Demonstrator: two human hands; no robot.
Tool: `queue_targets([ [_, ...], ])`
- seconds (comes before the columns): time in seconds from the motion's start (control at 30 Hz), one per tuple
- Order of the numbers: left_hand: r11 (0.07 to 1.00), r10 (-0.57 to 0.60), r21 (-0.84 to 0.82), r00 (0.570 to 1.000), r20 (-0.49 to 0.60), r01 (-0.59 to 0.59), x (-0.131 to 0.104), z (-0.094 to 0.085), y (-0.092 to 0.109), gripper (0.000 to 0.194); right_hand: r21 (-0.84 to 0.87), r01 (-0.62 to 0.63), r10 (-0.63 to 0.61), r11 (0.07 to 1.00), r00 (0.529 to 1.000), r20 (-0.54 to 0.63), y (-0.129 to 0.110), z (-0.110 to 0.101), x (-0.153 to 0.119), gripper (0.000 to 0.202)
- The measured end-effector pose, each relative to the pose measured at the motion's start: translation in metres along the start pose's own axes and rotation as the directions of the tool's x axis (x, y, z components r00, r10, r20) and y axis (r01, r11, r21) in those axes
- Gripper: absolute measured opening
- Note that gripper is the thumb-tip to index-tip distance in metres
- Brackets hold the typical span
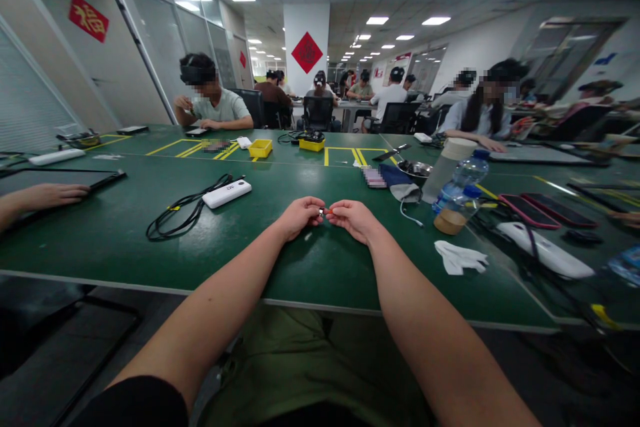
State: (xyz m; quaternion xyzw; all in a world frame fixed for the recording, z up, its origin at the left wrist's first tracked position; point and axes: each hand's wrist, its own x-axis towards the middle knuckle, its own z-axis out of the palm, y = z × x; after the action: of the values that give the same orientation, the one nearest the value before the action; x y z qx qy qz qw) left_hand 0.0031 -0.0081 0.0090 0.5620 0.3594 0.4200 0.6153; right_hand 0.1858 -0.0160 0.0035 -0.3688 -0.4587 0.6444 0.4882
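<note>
Above the green table (pixel 260 250), my two hands meet almost fingertip to fingertip in the middle of the view. My left hand (pixel 301 217) is closed in a pinch on a small shiny silver-white piece (pixel 321 213). The fingers of my right hand (pixel 354 219) are pinched on a tiny orange-red piece (pixel 329 211) right beside it. Both pieces are too small to tell their kind, and I cannot tell whether they touch. A tiny whitish bit (pixel 307 237) lies on the table just below my left hand.
A white power bank (pixel 227 194) with a coiled black cable (pixel 175 219) lies left. To the right are a crumpled tissue (pixel 460 257), bottles (pixel 463 180), a metal bowl (pixel 415 169) and phones (pixel 530 211). A co-worker's hand (pixel 60 193) rests far left. Yellow trays (pixel 261 149) stand ahead.
</note>
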Motion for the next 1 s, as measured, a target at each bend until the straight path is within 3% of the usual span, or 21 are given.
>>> queue_targets([
  [0.23, 1.0, 0.01, -0.001, 1.0, -0.003, -0.01, 0.0014, 0.0003, -0.0024, 0.03, -0.017, -0.015, 0.015, 1.0, 1.0, -0.007, -0.0002, -0.0002, 0.0007, 0.011],
  [0.67, 0.985, 0.115, 0.119, 0.987, 0.11, -0.127, 0.0011, -0.0019, -0.0071, 0.03, -0.054, 0.028, -0.028, 0.998, 1.0, -0.007, 0.0018, 0.0033, -0.0007, 0.022],
  [1.0, 0.93, 0.147, 0.342, 0.989, -0.006, -0.137, -0.0033, 0.0025, -0.0017, 0.028, -0.121, 0.078, -0.085, 0.99, 0.995, -0.055, 0.0004, 0.0062, -0.0016, 0.021],
])
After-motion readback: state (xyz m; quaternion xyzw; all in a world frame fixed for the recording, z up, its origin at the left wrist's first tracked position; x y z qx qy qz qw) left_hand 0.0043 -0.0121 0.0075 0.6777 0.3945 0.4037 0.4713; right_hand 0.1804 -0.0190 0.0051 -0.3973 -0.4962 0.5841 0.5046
